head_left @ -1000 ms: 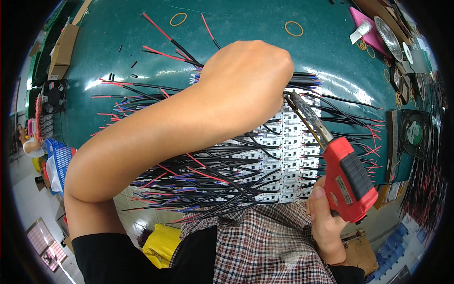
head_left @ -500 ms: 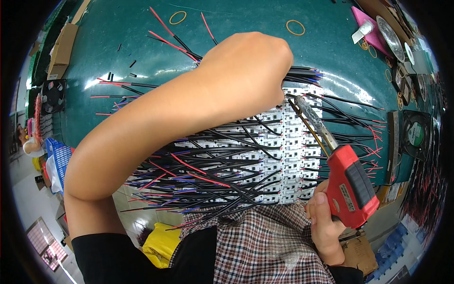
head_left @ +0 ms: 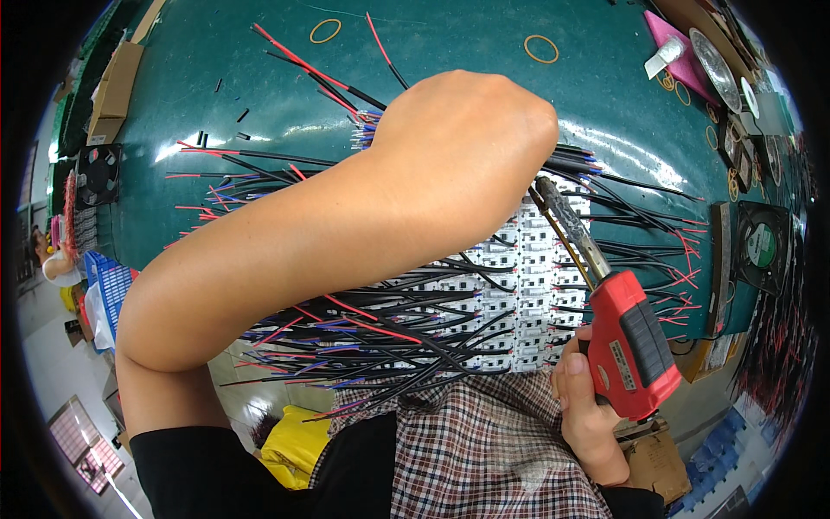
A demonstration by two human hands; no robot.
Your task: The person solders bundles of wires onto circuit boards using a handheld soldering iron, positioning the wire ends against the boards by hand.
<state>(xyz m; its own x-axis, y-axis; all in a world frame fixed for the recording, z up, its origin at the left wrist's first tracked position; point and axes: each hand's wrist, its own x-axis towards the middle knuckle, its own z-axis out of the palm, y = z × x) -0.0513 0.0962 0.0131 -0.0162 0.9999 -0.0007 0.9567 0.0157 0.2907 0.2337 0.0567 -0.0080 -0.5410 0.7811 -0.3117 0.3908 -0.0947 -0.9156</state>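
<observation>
My left hand [head_left: 471,143] is closed over the far end of the white circuit boards [head_left: 532,268], its fingers hidden beneath it. A bundle of black wires [head_left: 575,158] sticks out on both sides of this hand, with red and blue ends at the left. In my right hand [head_left: 588,415] is a red soldering gun [head_left: 635,346] with a dark grip panel. Its sooty tip and a thin guide tube point up and left, beside my left hand at the boards' far rows. Black wires [head_left: 398,307] run out from both sides of the boards.
The green table [head_left: 285,69] carries rubber bands [head_left: 541,49] and short black tube pieces. Fans stand at the left [head_left: 98,176] and right [head_left: 761,245]. A pink sponge-like block [head_left: 670,48] lies at the far right. A checked cloth [head_left: 484,441] covers my lap.
My left hand has moved slightly right and nearer, and the wire bundle has shifted with it. The soldering gun has dropped a little toward me and left.
</observation>
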